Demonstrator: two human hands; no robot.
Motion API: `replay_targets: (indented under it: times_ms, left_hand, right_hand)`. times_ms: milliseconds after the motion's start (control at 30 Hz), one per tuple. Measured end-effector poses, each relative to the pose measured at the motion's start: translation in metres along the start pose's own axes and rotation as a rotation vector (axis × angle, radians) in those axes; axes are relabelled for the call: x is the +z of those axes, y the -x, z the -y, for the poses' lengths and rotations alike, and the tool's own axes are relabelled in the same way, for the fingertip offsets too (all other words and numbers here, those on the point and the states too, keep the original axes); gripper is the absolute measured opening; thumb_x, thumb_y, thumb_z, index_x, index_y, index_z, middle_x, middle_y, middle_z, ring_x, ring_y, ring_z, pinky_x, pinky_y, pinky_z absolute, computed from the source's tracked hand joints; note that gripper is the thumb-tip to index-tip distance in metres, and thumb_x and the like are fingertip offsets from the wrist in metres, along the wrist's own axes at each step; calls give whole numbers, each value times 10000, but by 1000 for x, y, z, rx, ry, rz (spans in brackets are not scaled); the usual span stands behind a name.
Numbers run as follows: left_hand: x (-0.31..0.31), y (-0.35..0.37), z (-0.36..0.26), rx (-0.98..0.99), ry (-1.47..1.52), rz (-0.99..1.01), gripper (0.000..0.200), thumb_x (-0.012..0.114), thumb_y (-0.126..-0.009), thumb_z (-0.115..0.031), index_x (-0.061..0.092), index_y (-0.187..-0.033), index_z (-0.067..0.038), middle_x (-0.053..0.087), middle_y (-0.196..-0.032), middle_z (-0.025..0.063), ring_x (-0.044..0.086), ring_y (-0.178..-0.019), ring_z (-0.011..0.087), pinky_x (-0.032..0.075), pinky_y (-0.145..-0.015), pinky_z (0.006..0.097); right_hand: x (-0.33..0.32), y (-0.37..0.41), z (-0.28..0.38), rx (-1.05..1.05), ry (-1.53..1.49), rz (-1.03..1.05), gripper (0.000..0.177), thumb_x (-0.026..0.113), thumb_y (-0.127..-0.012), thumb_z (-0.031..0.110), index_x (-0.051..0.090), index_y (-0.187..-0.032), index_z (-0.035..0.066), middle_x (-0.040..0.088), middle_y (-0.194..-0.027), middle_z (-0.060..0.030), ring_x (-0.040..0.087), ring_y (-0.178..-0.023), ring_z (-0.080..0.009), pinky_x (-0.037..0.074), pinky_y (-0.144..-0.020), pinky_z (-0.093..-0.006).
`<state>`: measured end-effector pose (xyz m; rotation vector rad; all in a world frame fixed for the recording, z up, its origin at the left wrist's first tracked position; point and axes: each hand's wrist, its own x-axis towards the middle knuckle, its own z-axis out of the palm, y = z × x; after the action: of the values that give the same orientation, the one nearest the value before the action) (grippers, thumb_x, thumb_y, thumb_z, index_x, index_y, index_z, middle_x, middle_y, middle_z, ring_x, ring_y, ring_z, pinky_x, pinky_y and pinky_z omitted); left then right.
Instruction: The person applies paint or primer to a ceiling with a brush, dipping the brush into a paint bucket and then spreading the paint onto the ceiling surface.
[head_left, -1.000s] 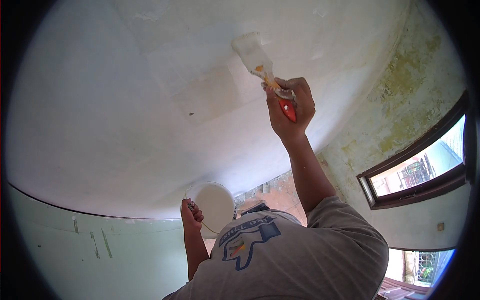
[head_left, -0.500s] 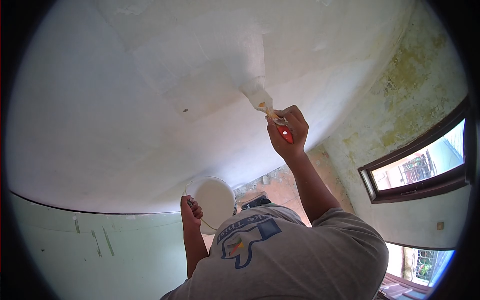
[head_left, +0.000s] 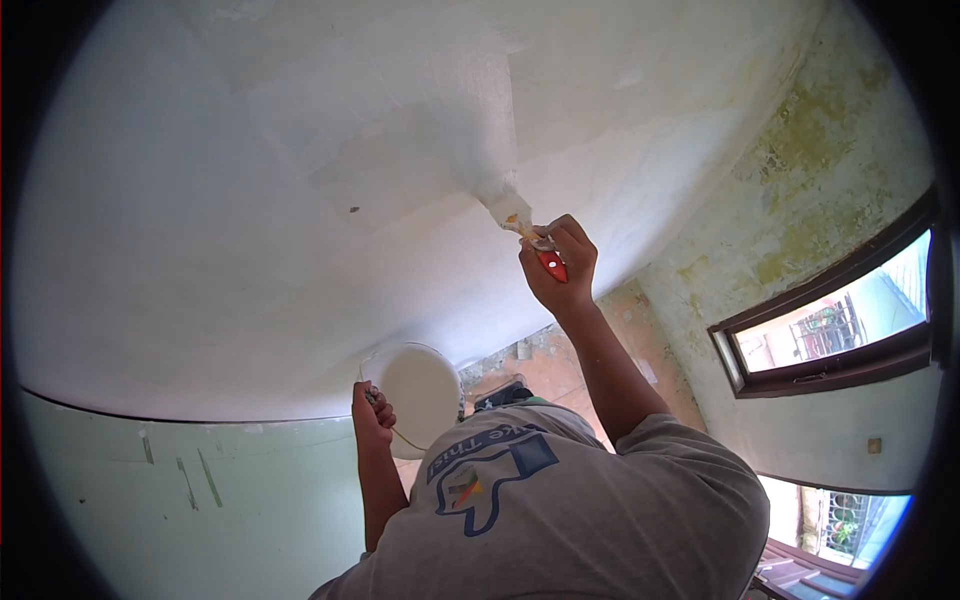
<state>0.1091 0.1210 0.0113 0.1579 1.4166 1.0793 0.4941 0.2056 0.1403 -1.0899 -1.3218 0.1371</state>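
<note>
My right hand (head_left: 560, 262) is closed around the red handle of a paintbrush (head_left: 513, 213), its paint-coated bristles touching the pale wall (head_left: 300, 260). Above the bristles runs a wet-looking white stroke (head_left: 490, 110). Lower down, my left hand (head_left: 373, 412) is in a fist around the thin handle of a round bucket (head_left: 418, 395). Off-white paint shows inside the bucket, which hangs close to the wall. The far side of my left fist is hidden.
A dark-framed window (head_left: 830, 310) stands at the right in a stained wall (head_left: 810, 160). A pale green surface (head_left: 260, 500) lies at lower left. Below me is a tan floor (head_left: 620, 335), with a dark object (head_left: 500, 393) beside the bucket.
The brush has slid a short way down the wall in my right hand. My left hand still grips the bucket handle, and the whole view has shifted slightly.
</note>
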Motion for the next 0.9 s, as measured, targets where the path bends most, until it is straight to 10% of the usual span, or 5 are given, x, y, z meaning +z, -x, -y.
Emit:
replay_targets:
  times_ms: [467, 900]
  left_hand:
    - [-13, 11, 12, 10, 107, 23, 250, 610, -851, -335, 450, -717, -199, 279, -518, -59, 249, -403, 94, 254, -440, 301]
    - [-19, 10, 12, 23, 176, -13, 237, 605, -851, -330, 455, -712, -211, 268, -512, -59, 230, -399, 102, 249, -441, 313]
  right_hand:
    - [-11, 19, 40, 183, -389, -108, 160, 680, -914, -64, 542, -993, -43, 701, -859, -144, 724, -813, -169, 604, -747, -290]
    - [23, -97, 89, -412, -303, -389, 131, 688, -893, -83, 579, -964, -66, 627, -919, -128, 706, -799, -184, 618, -706, -270]
